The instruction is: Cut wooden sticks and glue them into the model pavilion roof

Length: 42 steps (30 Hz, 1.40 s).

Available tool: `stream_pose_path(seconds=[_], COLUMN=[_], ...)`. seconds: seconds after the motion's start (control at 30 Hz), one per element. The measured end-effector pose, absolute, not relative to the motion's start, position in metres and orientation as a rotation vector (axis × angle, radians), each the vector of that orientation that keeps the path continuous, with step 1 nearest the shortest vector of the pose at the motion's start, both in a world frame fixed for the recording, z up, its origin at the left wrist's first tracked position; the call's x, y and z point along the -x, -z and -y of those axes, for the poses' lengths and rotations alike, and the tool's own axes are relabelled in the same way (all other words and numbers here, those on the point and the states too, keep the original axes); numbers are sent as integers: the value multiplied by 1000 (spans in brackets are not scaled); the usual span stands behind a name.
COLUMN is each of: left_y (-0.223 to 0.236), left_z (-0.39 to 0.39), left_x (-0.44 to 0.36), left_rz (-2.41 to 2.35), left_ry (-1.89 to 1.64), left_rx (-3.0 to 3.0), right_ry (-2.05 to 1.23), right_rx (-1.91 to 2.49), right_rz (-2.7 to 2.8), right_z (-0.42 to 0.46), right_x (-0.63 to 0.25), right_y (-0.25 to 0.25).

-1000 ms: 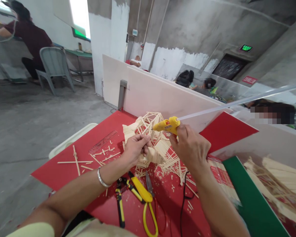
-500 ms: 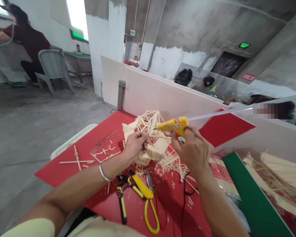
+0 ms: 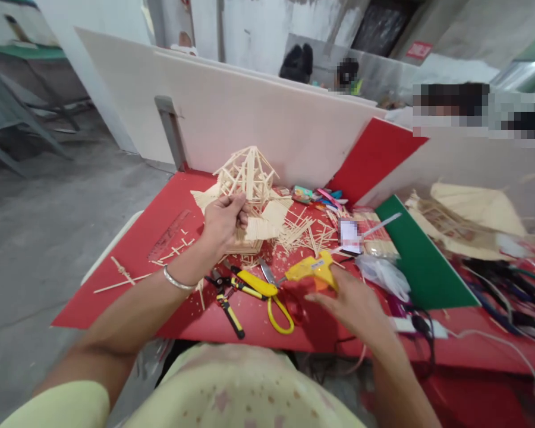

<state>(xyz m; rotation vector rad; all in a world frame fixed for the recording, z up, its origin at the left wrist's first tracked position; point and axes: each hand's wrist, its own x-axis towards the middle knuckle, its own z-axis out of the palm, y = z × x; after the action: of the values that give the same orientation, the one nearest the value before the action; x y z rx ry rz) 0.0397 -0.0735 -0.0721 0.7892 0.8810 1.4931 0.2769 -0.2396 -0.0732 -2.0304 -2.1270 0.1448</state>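
A model of thin pale wooden sticks (image 3: 263, 178), with a pointed open frame on top and flat stick panels below, stands on the red table. At its near left side, my left hand (image 3: 223, 223) is closed, thumb and fingers pinched at the lower end of the frame's sticks. What exactly lies between the fingertips is partly hidden. My right hand (image 3: 356, 300) has the handle of a yellow hot glue gun (image 3: 310, 268), low over the table right of the scissors, with some fingers stretched out. A clear glue stick (image 3: 383, 227) sticks out of the gun's back.
Yellow-handled scissors (image 3: 261, 284) and black-yellow pliers (image 3: 229, 309) lie near the front edge. Loose sticks (image 3: 310, 235) and a ruler (image 3: 169, 235) lie around the model. White partition (image 3: 258, 107) behind; green board (image 3: 423, 261), plastic bag (image 3: 383, 276) and cables at right.
My right hand has carried the glue gun away from the model, down and toward me. My left hand stays at the model. The view has tilted down and turned right.
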Motion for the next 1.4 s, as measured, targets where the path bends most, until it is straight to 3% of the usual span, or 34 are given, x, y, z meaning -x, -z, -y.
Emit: stream_pose_path(seconds=[0.13, 0.2, 0.53, 0.63, 1.0, 1.17, 1.4], left_y=[86, 91, 88, 88, 76, 75, 77], left_z=[64, 61, 64, 64, 68, 63, 59], left_x=[-40, -39, -39, -39, -34, -31, -31], left_rz=[-830, -830, -843, -827, -820, -831, -856], left_ry=[-1484, -1471, -1434, -1434, -1413, -1391, -1377], left_rx=[-815, -826, -773, -766, -736, -750, -731], right_ry=[-712, -826, -530, -443, 117, 613, 858], right_rx=[2017, 1977, 2109, 2027, 1303, 1325, 1265], right_rz=[2036, 2020, 2302, 2392, 2355, 2386, 2537], right_z=[235, 230, 224, 218, 144, 105, 64], right_x=[-253, -246, -236, -246, -204, -172, -167], right_y=[121, 140, 182, 163, 10, -6, -9])
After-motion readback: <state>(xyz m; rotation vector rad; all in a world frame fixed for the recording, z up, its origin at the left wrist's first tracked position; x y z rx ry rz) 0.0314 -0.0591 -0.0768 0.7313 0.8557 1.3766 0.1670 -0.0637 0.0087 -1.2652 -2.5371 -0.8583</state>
